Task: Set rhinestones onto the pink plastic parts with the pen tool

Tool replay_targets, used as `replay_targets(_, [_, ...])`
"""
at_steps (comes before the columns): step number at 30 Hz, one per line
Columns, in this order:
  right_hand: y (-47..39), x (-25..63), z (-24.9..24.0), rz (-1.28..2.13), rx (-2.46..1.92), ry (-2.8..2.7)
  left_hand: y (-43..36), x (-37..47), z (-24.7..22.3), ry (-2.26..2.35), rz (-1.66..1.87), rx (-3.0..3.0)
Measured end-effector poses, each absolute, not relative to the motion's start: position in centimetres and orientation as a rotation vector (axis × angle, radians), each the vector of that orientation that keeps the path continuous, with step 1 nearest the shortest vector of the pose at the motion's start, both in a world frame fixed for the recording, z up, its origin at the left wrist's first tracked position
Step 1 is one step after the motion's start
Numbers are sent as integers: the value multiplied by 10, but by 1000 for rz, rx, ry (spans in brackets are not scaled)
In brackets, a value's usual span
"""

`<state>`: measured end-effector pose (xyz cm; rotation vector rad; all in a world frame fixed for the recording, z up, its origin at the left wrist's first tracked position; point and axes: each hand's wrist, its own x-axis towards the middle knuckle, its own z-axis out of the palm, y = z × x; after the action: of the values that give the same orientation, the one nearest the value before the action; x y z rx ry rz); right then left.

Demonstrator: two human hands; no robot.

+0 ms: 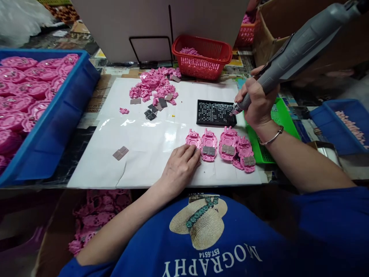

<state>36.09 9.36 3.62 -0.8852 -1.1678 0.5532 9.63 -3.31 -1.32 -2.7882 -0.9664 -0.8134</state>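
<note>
Left grip (pixel 181 164), clock centre: fingers rest on the first shell (pixel 193 137) at 1 o'clock, likely steadying it; whether clamped, I cannot tell.
Right grip (pixel 257 100): I have it clamped on the driver (pixel 302 55), slanted so the tip meets the tray (pixel 215 123), 1 o'clock.
Other shells (pixel 228 139): 2 to 3 o'clock, apparently grouped for short reach.

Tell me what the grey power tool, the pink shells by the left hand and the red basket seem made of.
Grey power tool: probably hard plastic, satin, by its smooth moulded-looking body.
Pink shells: likely glossy plastic, by their shine and moulded-looking detail.
Red basket: apparently plastic, fairly shiny, by its regular perforated wall.
</note>
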Motion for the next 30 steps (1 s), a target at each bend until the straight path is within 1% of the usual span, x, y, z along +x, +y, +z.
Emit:
replay_targets(8, [94, 362, 35, 511, -898, -1243, -33, 96, -14, -964, -827, -2804])
replay_targets(13, [81, 349, 61, 526, -844, -1241, -33, 96, -14, -975, -800, -2810])
replay_targets(18, [61, 312, 86, 601, -765, -1191, -34, 98, -11, -1012, -736, -2821])
replay_targets(23, [48, 270, 79, 784, -578, -1254, -33, 98, -13, -1017, -716, -2839])
replay_targets(30, [53, 248, 63, 923, -543, -1298, -33, 98, -12, -1013, -715, -2869])
